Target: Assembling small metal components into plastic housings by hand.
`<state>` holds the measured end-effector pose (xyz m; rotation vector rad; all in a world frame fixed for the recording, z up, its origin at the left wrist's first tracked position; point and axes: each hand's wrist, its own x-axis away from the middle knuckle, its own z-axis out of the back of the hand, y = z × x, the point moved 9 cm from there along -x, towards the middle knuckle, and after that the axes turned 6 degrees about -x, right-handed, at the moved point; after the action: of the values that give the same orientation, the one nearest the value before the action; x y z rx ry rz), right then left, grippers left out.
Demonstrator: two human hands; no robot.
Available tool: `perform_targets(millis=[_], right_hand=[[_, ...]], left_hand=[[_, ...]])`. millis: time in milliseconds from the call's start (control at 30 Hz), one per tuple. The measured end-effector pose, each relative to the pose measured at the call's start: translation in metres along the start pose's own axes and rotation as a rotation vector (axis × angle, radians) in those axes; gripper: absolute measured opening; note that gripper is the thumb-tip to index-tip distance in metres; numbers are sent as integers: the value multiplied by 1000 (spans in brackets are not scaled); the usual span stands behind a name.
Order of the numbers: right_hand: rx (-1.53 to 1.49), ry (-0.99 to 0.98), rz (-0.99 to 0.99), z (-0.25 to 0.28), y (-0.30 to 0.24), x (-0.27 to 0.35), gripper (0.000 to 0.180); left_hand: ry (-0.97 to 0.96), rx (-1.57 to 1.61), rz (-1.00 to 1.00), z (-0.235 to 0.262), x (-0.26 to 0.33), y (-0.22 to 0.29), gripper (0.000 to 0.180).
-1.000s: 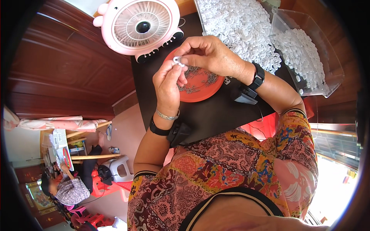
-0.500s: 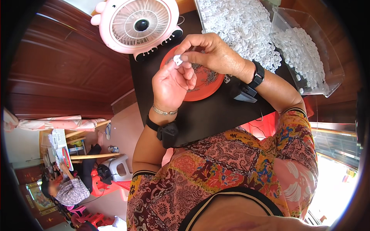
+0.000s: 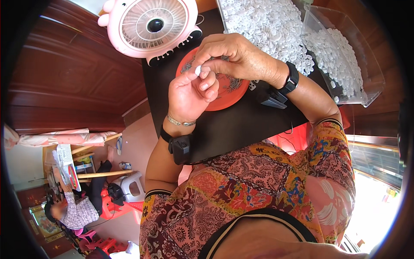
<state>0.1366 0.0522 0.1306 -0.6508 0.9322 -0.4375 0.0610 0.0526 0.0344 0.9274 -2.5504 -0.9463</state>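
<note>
My left hand (image 3: pixel 189 93) and my right hand (image 3: pixel 233 56) meet above a red round plate (image 3: pixel 228 95) on a black table (image 3: pixel 233 125). Together their fingertips pinch a small white plastic piece (image 3: pixel 198 70). The left hand is curled with its palm toward me; the right hand reaches over from the right, thumb and fingers closed on the piece. Each wrist carries a black band with a small device.
A pink round desk fan (image 3: pixel 151 26) stands at the table's far left. A heap of small white pieces (image 3: pixel 267 26) lies behind the plate, and a clear plastic box (image 3: pixel 345 60) at right holds more. Another person (image 3: pixel 77 211) sits at lower left near a white stool (image 3: pixel 131 185).
Both hands have stayed together over the plate. My left hand has curled and turned a little while the fingers worked the white piece.
</note>
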Motion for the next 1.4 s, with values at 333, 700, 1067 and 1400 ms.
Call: perform_targets(millis=[333,700,1067,1400], right_hand=[[-53,153,55,18,1,-1,11],[-570,269,-572,-8,75,17,14],[-555,231,-565,-12,75,16,21],[-575,219,-484,-6,67,11,17]], left_hand=[[62,-78,-67,9,-1,6,18],[404,-402,-448,24,14,33,13],[398,-617,-477,12,10,31,13],[343,-600,-622,7,18,44,13]])
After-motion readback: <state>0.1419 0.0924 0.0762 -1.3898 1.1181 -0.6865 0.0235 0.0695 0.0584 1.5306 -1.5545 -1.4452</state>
